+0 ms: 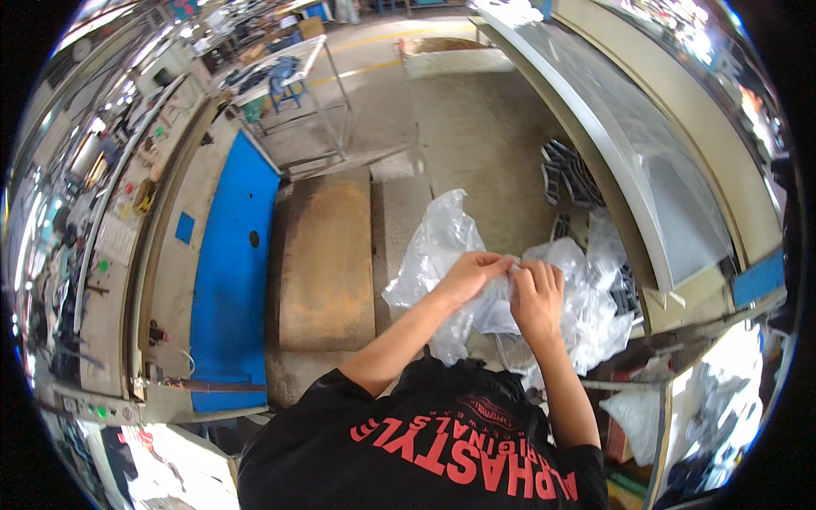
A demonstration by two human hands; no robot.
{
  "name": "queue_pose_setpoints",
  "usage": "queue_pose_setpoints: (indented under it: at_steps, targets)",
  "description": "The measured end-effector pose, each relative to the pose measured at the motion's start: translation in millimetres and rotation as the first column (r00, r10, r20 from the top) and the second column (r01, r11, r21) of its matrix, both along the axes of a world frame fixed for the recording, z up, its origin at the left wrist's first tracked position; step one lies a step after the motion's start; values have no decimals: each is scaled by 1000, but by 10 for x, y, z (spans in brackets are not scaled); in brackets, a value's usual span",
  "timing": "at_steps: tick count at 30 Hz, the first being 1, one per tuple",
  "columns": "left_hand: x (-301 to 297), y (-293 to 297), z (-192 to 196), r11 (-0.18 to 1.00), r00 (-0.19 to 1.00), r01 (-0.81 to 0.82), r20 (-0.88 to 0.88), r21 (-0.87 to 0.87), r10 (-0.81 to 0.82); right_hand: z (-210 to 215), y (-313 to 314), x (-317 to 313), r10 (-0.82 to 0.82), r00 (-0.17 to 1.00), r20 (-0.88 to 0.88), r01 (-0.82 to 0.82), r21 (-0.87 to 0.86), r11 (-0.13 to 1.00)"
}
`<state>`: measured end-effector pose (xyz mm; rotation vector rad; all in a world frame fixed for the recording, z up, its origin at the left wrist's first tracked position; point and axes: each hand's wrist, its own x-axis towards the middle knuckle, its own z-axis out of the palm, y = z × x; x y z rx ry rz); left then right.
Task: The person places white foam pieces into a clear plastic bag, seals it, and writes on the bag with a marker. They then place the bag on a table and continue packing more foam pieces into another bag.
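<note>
Both my hands meet in front of my body at the gathered edge of a clear plastic bag (440,242). With fingers pinched, my left hand (476,274) grips the plastic from the left side. Close beside it, my right hand (537,293) is closed on the same edge, its fingers curled. The sheeting spreads out to the left of my hands and hangs below them. More crumpled clear plastic (599,327) lies behind and right of my right hand; whether it is the same piece, I cannot tell.
A brown worn board (327,263) lies on the floor at left, beside a machine with a blue panel (229,280). Dark striped bundles (571,174) rest on the floor at right, under a long metal-topped machine (629,127). Farther off stands a table (276,72) with dark cloth.
</note>
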<state>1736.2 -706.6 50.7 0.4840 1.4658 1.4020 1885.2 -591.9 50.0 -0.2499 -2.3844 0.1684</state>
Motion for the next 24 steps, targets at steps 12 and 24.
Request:
queue_pose_setpoints:
  at_steps: [12, 24]
  targets:
    - [-98, 277, -286, 913, 873, -351, 427, 208, 238, -55, -37, -9, 57, 997, -53, -55, 27, 998]
    - [-239, 845, -1521, 892, 898, -439, -33, -109, 438, -235, -183, 649, 279, 951, 136, -235, -273, 933]
